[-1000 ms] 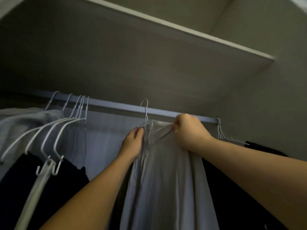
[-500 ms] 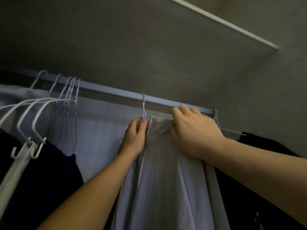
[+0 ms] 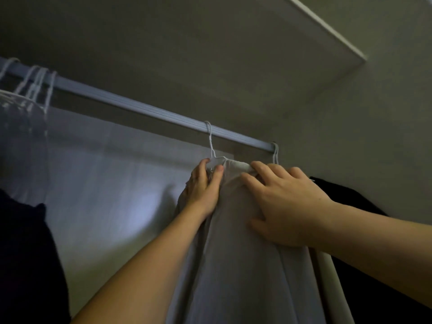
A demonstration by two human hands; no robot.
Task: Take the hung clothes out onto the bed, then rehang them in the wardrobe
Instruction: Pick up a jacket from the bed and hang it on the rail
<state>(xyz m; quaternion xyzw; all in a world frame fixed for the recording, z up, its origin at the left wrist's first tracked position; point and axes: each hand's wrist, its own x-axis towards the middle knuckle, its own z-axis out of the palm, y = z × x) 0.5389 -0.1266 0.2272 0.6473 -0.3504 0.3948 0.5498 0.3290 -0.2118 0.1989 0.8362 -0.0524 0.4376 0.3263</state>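
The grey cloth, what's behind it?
Behind the grey cloth you can see the pale back wall on one side and a black garment on the other. Whatever is straight behind it is covered by the cloth and both hands.

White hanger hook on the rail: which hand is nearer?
Left. The left hand grips just below the hook; the right hand lies flat on the grey garment, further right and lower.

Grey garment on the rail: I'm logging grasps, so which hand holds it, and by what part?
The left hand pinches the grey garment at its top edge beside the hanger; the right hand lies spread on the cloth, not gripping.
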